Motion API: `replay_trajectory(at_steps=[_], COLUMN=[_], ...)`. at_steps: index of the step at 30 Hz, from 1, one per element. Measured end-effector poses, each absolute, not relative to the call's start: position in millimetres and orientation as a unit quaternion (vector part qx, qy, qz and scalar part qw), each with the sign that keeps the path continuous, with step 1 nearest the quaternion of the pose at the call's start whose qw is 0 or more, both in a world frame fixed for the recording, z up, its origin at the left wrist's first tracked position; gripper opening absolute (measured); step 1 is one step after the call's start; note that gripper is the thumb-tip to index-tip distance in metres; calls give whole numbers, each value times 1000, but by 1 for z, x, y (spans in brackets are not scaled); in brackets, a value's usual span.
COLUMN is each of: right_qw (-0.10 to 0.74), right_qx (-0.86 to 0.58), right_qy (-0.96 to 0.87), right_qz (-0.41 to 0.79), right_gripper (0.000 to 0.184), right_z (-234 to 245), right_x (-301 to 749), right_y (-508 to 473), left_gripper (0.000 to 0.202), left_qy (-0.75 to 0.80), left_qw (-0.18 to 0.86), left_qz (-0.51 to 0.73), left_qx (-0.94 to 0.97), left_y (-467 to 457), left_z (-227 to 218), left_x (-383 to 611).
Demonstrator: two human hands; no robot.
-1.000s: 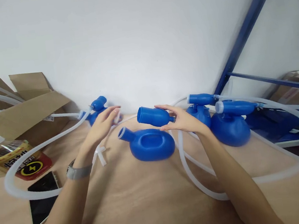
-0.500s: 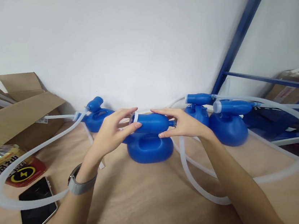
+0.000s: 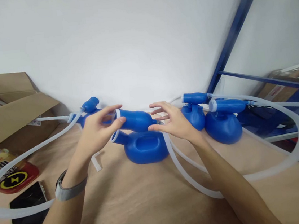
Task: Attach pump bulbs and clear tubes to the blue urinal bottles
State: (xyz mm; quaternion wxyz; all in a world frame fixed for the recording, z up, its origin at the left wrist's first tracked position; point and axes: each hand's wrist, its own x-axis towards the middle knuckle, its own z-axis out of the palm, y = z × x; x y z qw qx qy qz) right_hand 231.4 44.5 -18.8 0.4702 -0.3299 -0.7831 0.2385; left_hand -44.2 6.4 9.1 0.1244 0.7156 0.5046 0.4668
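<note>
My left hand [image 3: 98, 129] grips the wide, white-rimmed end of a blue plastic funnel-like cup [image 3: 136, 120], its thumb in front and fingers behind. A narrow nozzle at the cup's right end meets a translucent hose [image 3: 175, 156]. Around that end my right hand [image 3: 172, 120] is spread, fingers apart; its thumb tip is by the nozzle, and I cannot tell if it touches. Just below the cup, a blue jug [image 3: 146, 154] with a handle hole stands on the table, its white-rimmed spout pointing left. Whether cup and jug touch is unclear.
Two similar blue jugs [image 3: 224, 128] with cups on top stand at right, another [image 3: 85, 118] at back left. Hoses loop on both sides. At left are a cardboard box [image 3: 15, 110], a drink bottle [image 3: 12, 176], a phone [image 3: 28, 214]. A blue metal rack [image 3: 237, 25] stands right.
The cup has shifted left and tilted, its rimmed end higher, uncovering the jug's spout. My left hand moved left with it; my right hand's fingers spread off the cup's body. The view shifted slightly.
</note>
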Motion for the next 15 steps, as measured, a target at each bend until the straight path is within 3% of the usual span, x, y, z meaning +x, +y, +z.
replay_trajectory(at_steps=[3,15], right_qw=[514,422], right_qx=[-336,-323], right_qy=[-771,-847], right_qz=[168,-4], right_gripper=[27,26], right_z=[-21,-28], right_x=[232,218], right_y=[46,36], left_gripper=[59,58], left_qy=[532,564], left_qw=[128,61], left_qz=[487,496], left_qx=[681,657], left_y=[7,7], left_z=[14,15], left_x=[-54,-54])
